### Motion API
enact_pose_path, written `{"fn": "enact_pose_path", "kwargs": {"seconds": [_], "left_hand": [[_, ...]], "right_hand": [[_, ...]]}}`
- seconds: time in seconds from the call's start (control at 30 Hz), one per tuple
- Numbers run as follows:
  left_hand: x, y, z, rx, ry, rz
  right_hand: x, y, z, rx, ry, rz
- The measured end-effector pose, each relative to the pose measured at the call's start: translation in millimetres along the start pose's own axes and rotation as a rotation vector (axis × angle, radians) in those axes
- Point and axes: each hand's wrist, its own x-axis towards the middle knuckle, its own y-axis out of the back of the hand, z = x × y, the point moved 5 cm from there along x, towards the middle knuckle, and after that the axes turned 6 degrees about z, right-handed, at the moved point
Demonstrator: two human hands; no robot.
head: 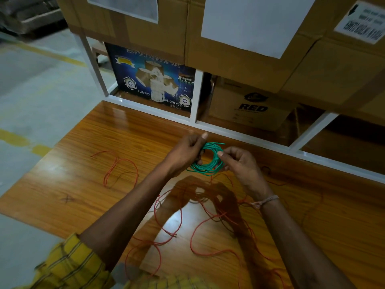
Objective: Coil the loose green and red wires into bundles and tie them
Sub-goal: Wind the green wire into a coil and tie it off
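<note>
A green wire coil (208, 163) of several loops is held above the wooden table (87, 184), between both hands. My left hand (185, 153) grips the coil's left side, thumb pointing up. My right hand (239, 163) pinches the coil's right side between thumb and fingers. Loose red wire (200, 232) lies tangled on the table beneath my arms. Another red wire loop (118, 167) lies apart to the left.
A white shelf frame (195, 113) runs along the table's far edge. Behind it stand a blue adhesive-tape box (154, 80) and a brown carton marked RED (250, 105). Large cartons (229, 38) are stacked above. Grey floor (31, 90) lies left.
</note>
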Motion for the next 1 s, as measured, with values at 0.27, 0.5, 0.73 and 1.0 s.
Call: {"fn": "enact_pose_path", "kwargs": {"seconds": [0.27,0.5,0.73,1.0], "left_hand": [[-13,-32,-4,0.163,-0.066,0.057],[-17,-66,6,0.193,-0.071,0.085],[-24,-95,5,0.095,-0.037,0.113],[-58,-121,-29,0.086,-0.055,0.132]], "right_hand": [[-24,19,10,0.026,0.040,0.105],[-34,46,17,-0.136,0.159,0.090],[-39,66,31,-0.133,0.116,0.219],[-66,77,71,-0.133,-0.006,0.210]]}}
